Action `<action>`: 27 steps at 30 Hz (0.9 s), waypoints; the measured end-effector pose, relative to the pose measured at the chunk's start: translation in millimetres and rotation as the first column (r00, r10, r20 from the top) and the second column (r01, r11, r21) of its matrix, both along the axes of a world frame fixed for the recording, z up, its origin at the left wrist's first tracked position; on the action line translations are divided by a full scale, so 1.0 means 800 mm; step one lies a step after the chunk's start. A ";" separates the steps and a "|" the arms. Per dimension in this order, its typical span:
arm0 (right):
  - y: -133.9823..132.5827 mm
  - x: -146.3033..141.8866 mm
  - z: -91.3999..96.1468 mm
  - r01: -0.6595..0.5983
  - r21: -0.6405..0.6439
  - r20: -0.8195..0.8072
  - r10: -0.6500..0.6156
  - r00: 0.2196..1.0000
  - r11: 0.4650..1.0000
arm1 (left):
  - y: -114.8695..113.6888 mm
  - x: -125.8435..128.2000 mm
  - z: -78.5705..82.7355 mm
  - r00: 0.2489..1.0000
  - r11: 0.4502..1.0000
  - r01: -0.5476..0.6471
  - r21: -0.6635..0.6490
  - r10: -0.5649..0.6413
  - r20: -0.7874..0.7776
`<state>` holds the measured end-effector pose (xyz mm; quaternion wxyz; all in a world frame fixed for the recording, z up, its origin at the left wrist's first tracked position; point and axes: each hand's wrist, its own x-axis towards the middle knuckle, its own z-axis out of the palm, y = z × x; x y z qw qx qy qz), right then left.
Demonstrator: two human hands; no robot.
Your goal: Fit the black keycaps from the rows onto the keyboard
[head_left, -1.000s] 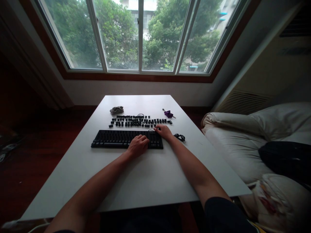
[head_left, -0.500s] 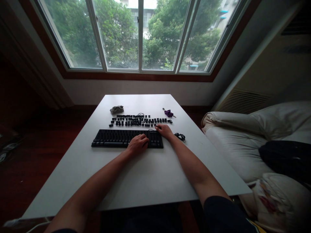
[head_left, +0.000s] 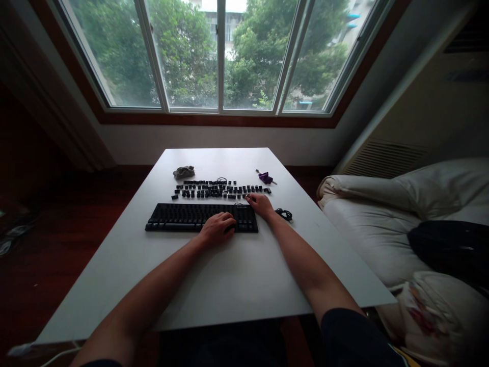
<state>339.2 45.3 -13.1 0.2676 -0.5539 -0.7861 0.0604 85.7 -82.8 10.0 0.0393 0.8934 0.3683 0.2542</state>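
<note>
A long black keyboard [head_left: 179, 219] lies across the white table. My left hand [head_left: 218, 228] rests over its right-hand part, fingers curled down and closed on it; a dark patch under the fingertips is too small to make out. Beyond the keyboard's far right corner, my right hand [head_left: 261, 205] reaches to the nearest row of loose black keycaps [head_left: 214, 191]. Its thumb and fingers are pinched together around a small dark keycap [head_left: 248, 196]. The loose keycaps stand in several uneven rows behind the keyboard.
A crumpled grey cloth [head_left: 184, 172] sits at the back left of the white table [head_left: 229, 285]. Toward the back right lies a purple cloth-like item [head_left: 265, 178] with a thin stick. A coiled black cable [head_left: 284, 214] is beside my right wrist. A pale sofa [head_left: 359, 229] stands to the right.
The keyboard has shifted slightly to the right, together with my left hand. My right hand has moved a little to the right, its fingertips still among the nearest keycaps.
</note>
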 end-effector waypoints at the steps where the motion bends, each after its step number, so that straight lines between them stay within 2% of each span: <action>1: -0.002 -0.002 0.001 0.001 0.003 -0.012 -0.001 1.000 1.000 | 0.000 0.000 0.000 1.000 1.000 0.001 -0.001 -0.001 0.002; 6: -0.009 -0.010 0.004 -0.017 0.041 -0.126 0.022 0.992 0.999 | 0.002 0.001 -0.003 1.000 1.000 -0.002 -0.001 0.002 0.004; 10: -0.009 -0.011 0.005 0.017 0.046 -0.241 -0.006 0.970 0.999 | 0.005 0.001 -0.004 1.000 1.000 0.003 -0.002 -0.003 -0.007; 17: -0.004 -0.009 0.000 0.044 0.084 -0.466 0.000 0.885 0.995 | 0.007 0.001 -0.008 1.000 1.000 -0.010 -0.009 0.010 -0.014; 27: -0.005 -0.007 0.001 0.094 0.129 -0.502 -0.017 0.865 0.987 | 0.007 0.000 -0.009 1.000 1.000 -0.015 -0.012 0.015 -0.017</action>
